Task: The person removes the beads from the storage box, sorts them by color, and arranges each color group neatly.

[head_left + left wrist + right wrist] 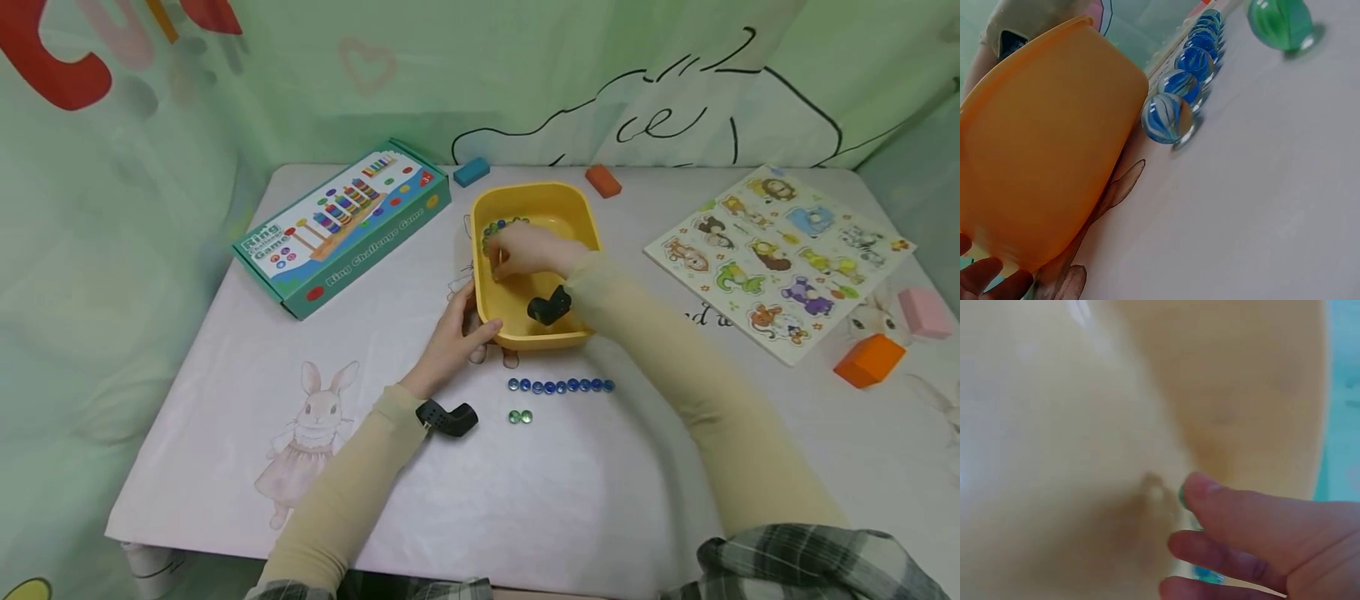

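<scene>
Yellow plastic tub [577, 208] on the pale pink tablecloth [600, 500], both hands at it.
Its near left corner is gripped by the left hand [453, 342], thumb curled over the rim; the right hand [525, 250] reaches inside, fingers [1235, 512] bent and pinching at small glass marbles [497, 229], one green marble [1182, 497] at a fingertip. Just in front lies a row of blue marbles [561, 386], two green ones [521, 417] beside it.

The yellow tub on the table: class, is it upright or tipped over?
Upright. The yellow tub sits flat with its opening upward; marbles lie inside, the right hand reaches in, and the left hand grips its near corner.
</scene>
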Action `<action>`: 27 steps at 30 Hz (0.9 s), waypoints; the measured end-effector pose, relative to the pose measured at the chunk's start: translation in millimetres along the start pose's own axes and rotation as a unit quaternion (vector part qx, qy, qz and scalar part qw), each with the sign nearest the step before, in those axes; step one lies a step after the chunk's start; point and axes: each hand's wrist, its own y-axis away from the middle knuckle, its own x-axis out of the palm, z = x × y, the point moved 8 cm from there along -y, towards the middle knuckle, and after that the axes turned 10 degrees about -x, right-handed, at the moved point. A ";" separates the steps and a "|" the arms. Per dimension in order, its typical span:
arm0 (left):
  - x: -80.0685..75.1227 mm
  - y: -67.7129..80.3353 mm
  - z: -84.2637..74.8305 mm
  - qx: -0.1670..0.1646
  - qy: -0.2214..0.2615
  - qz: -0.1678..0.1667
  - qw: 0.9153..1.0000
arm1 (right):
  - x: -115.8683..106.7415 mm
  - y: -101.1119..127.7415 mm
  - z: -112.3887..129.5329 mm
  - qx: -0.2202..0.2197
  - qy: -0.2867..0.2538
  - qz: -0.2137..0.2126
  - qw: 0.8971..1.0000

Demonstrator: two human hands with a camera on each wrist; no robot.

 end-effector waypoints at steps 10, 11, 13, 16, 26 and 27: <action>-2.1 5.2 -9.2 -0.015 0.002 0.010 1.000 | -17.7 34.5 8.7 -0.015 0.012 0.003 1.000; -2.5 7.5 -13.3 -0.017 0.003 0.012 1.000 | -19.7 38.7 10.7 -0.016 0.011 -0.001 1.000; -3.3 12.6 -22.3 -0.017 0.006 0.017 1.000 | -23.6 47.3 14.9 -0.021 0.005 -0.012 1.000; -3.5 18.0 -31.6 -0.014 0.006 0.018 1.000 | -27.0 60.3 18.6 -0.018 -0.005 -0.028 0.999; 0.6 1.9 -1.5 -0.030 0.002 0.011 0.999 | -25.1 99.1 25.8 -0.016 -0.019 -0.090 0.996; 0.5 1.1 -0.3 -0.026 0.000 0.007 1.000 | -24.4 102.7 26.7 -0.016 -0.020 -0.096 0.995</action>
